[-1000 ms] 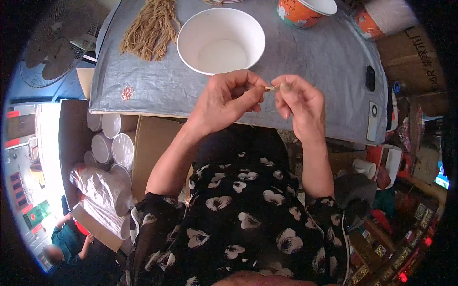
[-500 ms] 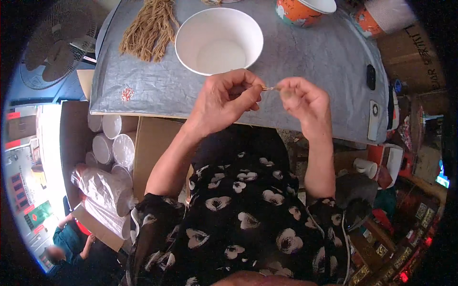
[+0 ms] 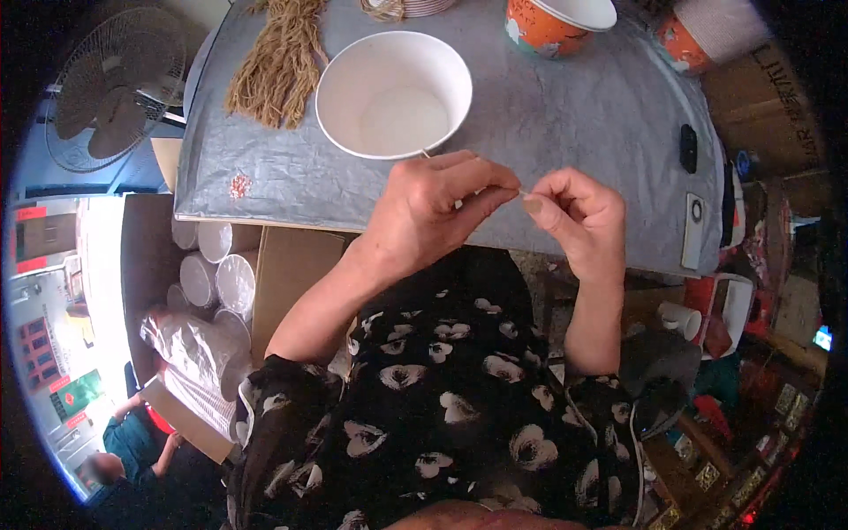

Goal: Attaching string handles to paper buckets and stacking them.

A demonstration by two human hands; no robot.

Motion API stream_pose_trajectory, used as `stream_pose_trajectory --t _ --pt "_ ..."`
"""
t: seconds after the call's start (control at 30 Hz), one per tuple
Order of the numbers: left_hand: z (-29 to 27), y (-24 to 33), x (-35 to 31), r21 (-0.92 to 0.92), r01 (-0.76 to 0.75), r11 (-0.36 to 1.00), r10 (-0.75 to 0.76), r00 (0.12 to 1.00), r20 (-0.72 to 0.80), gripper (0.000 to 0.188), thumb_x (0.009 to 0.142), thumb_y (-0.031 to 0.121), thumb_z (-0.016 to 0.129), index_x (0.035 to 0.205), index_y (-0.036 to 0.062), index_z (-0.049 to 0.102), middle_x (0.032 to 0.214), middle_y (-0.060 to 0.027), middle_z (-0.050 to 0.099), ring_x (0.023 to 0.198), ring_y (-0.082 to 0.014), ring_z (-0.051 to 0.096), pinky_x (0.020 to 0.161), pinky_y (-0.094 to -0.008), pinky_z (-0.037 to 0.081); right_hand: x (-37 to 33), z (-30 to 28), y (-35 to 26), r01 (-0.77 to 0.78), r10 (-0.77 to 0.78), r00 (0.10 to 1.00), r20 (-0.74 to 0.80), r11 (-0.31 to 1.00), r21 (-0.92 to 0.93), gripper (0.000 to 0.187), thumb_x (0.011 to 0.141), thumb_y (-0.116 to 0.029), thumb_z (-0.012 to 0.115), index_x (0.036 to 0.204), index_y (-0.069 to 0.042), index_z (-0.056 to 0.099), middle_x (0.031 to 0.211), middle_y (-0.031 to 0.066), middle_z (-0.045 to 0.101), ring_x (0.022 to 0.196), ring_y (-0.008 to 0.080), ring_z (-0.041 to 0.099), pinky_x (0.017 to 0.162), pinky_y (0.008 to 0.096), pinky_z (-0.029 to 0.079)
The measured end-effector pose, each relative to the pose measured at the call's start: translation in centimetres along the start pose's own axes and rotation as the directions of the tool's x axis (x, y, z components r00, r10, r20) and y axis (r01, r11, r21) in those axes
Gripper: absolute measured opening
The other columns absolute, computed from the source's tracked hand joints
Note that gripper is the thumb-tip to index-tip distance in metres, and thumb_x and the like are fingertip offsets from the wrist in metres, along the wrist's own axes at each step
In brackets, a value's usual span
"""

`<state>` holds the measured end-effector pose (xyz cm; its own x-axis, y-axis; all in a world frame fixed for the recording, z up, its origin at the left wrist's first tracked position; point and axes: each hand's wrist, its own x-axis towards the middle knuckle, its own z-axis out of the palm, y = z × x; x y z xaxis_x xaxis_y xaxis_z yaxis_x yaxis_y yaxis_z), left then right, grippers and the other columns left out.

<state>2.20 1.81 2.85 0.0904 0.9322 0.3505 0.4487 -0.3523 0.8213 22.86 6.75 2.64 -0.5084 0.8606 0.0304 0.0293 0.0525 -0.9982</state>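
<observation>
My left hand [image 3: 433, 208] is closed in a pinch at the near edge of the table, just below the white paper tub [image 3: 331, 102]. A thin strand runs through its fingers, with one end poking out above the knuckles toward the tub's rim. Facing it on the right, my right hand [image 3: 585, 221] pinches thumb against forefinger at the strand's other end. The fingertips of both hands almost touch, and most of the strand is hidden by them. A bundle of tan twisted cords [image 3: 281, 75] lies left of the tub.
A small heap of pinkish bits [image 3: 239, 185] lies on the grey-covered table [image 3: 291, 185]. Orange patterned tubs [image 3: 546, 35] stand at the back right. A black device [image 3: 687, 148] rests at the right edge. Below left, a carton [image 3: 296, 274] holds wrapped tubs [image 3: 199, 281]; a person [image 3: 132, 450] is beyond.
Both hands have shifted a little right and nearer me, and their fingertips have come closer together. The strand that showed between them is now mostly covered. The view has tilted slightly.
</observation>
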Motion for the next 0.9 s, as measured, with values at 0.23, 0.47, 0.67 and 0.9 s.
stream_pose_trajectory --t 0.23,0.47,0.67,0.9 --pt "0.7 0.9 0.5 0.166 -0.113 0.98 0.123 0.991 -0.051 0.013 0.083 0.003 0.077 0.095 0.0053 0.073 0.087 -0.0077 0.072 0.066 -0.0162 0.068 0.057 -0.0283 0.053 0.4 -2.2 0.3 0.059 -0.076 0.993 0.094 0.984 0.167 0.014 0.088 -0.011 0.077 0.084 -0.003 0.066 0.074 -0.0043 0.06 0.064 0.0018 0.047 0.057 0.0188 0.036" --pt "0.0 -0.2 0.7 0.29 0.042 0.956 0.02 0.978 -0.206 0.011 0.084 0.006 0.074 0.094 0.007 0.071 0.095 -0.0058 0.071 0.071 -0.0246 0.07 0.062 -0.0336 0.056 0.8 -4.9 -0.3 0.123 -0.178 0.98 0.089 0.895 0.428 0.018 0.087 -0.012 0.077 0.08 -0.003 0.063 0.069 0.0012 0.058 0.059 0.0066 0.048 0.053 0.0223 0.035" --pt "0.1 -1.0 -0.3 0.314 0.27 0.91 -0.151 0.923 -0.354 0.017 0.081 -0.004 0.073 0.096 0.0046 0.073 0.106 -0.005 0.074 0.059 -0.007 0.062 0.05 -0.0227 0.048 0.9 -7.7 0.4 0.104 -0.179 0.98 0.092 0.843 0.527 0.023 0.084 -0.015 0.08 0.081 -0.003 0.06 0.071 0.0029 0.057 0.058 0.0077 0.046 0.052 0.023 0.035" --pt "0.2 -0.7 -0.4 0.266 0.468 0.843 -0.318 0.831 -0.455 0.009 0.085 0.006 0.074 0.094 0.0063 0.074 0.088 -0.0058 0.075 0.055 -0.0122 0.063 0.051 -0.0264 0.051 1.8 -10.5 1.1 0.107 -0.187 0.981 0.05 0.736 0.669 0.018 0.091 -0.016 0.073 0.09 -0.003 0.06 0.071 -0.0008 0.047 0.055 0.0069 0.036 0.048 0.0251 0.028"
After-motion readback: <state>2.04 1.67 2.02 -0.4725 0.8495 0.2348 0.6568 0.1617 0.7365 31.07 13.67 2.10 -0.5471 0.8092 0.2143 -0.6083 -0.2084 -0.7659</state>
